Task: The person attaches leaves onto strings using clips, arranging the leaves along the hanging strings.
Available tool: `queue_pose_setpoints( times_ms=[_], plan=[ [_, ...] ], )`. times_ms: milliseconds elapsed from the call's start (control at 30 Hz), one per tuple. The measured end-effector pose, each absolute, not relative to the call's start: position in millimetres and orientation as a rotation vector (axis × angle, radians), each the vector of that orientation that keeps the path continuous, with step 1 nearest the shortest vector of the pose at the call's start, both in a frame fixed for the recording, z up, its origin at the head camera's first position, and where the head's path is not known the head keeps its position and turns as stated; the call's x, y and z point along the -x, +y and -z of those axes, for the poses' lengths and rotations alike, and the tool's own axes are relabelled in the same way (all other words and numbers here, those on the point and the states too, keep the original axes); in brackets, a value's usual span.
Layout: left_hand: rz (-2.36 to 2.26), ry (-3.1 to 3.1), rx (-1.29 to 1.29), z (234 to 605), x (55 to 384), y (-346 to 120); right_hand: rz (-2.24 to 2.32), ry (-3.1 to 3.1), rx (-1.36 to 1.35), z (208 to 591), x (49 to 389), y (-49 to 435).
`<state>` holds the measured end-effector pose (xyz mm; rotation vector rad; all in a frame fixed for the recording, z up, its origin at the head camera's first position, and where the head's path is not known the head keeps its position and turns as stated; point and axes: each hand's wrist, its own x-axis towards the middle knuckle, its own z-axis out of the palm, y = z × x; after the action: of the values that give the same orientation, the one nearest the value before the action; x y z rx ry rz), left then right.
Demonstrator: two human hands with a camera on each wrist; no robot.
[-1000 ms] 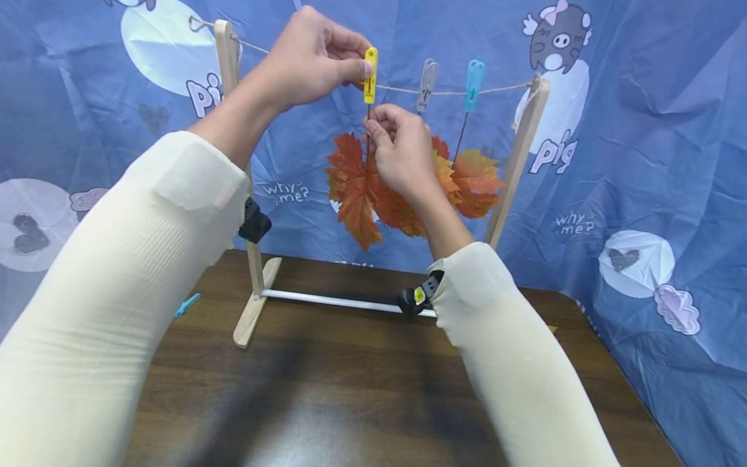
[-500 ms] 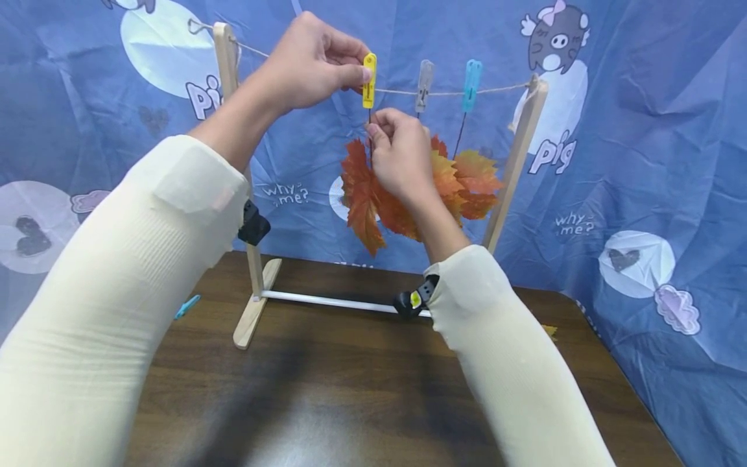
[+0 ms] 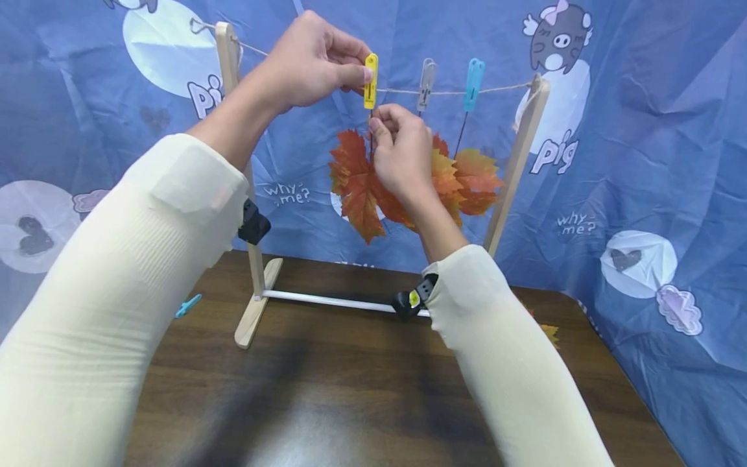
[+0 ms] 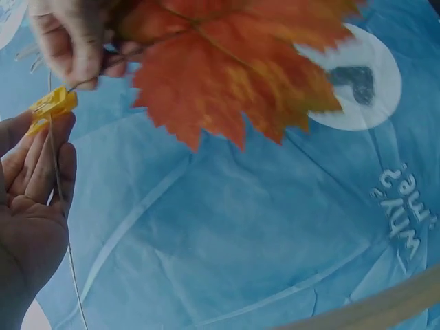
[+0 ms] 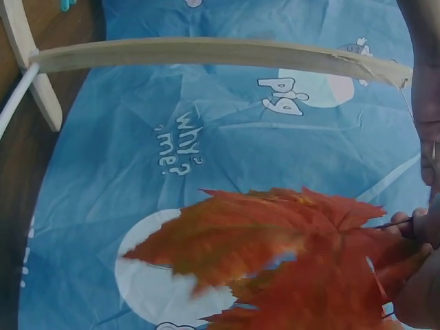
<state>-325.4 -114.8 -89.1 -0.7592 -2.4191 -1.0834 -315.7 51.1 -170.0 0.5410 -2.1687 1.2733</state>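
My left hand [image 3: 314,63] pinches a yellow clothespin [image 3: 370,81] upright on the string [image 3: 393,90]. Just beneath it, my right hand [image 3: 404,148] pinches the thin dark stem of an orange-red maple leaf [image 3: 357,185]. The stem's upper end lies right at the clothespin's lower tip, as the left wrist view also shows with the yellow clothespin [image 4: 55,103] next to the orange leaf [image 4: 234,69]. Farther right, a grey clothespin [image 3: 426,84] and a blue clothespin [image 3: 474,84] sit on the string with leaf stems below them. An orange-yellow leaf [image 3: 475,175] hangs under the blue one; my right hand partly hides the others.
A wooden post [image 3: 226,52] at left and another post [image 3: 516,165] at right carry the string. A white rod [image 3: 327,299] joins the stand low down. On the brown table [image 3: 327,383] lie a blue clothespin [image 3: 189,305] and, beside my right sleeve, a yellowish leaf [image 3: 550,334].
The yellow clothespin has come down slightly along with my left hand. The leaf in my right hand has turned and swung a little; both hands keep their hold.
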Motion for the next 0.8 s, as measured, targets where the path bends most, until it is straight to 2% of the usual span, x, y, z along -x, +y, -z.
queue_pose_setpoints(
  times_ms=[300, 800],
  plan=[
    [1.206, -2.409, 0.733, 88.9, 328.4, -115.2, -1.271, -2.217, -0.510, 168.4, 313.1, 50.7],
    [1.080, -2.460, 0.702, 93.4, 328.2, -112.5, -1.307, -2.224, -0.539, 172.9, 314.4, 51.5]
  ],
)
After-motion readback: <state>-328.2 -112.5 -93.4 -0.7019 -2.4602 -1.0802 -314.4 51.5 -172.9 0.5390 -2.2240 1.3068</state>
